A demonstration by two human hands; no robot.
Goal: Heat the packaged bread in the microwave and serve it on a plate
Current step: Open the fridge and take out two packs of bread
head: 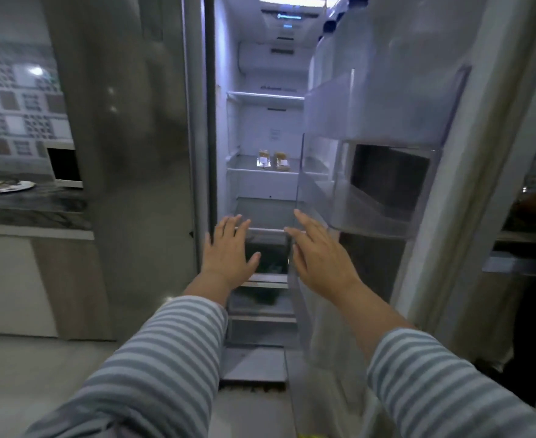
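Both hands reach toward the open fridge (225, 121) at frame centre, empty, fingers spread: the left hand (228, 251) and right hand (319, 254) are side by side, apart. Two bread packages (273, 159) sit on a middle shelf above them. A plate (4, 186) and microwave (66, 167) are at left.
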